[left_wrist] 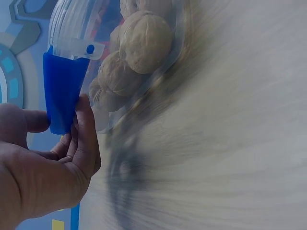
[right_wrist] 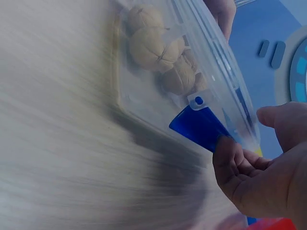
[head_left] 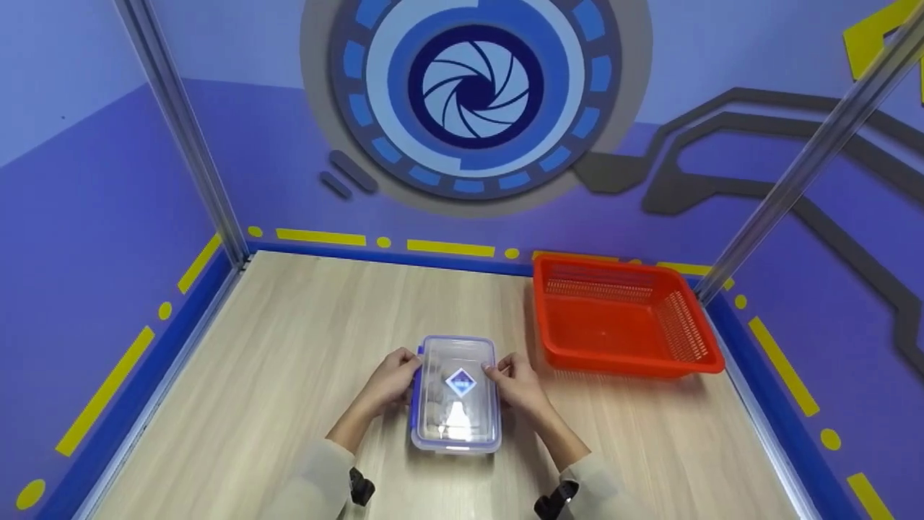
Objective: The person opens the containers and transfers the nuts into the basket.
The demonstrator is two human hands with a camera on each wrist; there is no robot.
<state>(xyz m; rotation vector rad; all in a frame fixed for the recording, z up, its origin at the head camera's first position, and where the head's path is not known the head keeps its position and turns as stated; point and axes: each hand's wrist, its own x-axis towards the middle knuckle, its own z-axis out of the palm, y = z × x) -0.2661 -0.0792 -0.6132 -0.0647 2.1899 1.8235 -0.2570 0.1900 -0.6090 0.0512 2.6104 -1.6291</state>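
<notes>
A clear plastic storage box (head_left: 458, 419) with a lid stands on the table, a diamond-shaped label (head_left: 460, 383) on its top. Several walnuts (left_wrist: 146, 42) show through its wall in both wrist views. On its left side, my left hand (head_left: 397, 377) pinches a blue latch (left_wrist: 62, 91) between thumb and fingers. My right hand (head_left: 520, 383) is at the opposite side, fingers curled against another blue latch (right_wrist: 199, 127), which slants outward from the wall. The right thumb lies at the lid's edge.
A red plastic basket (head_left: 613, 354) with perforated sides is at the back right of the wooden table (head_left: 310, 310). Blue printed panels (head_left: 260, 159) and metal posts (head_left: 180, 123) enclose the table at the back and sides.
</notes>
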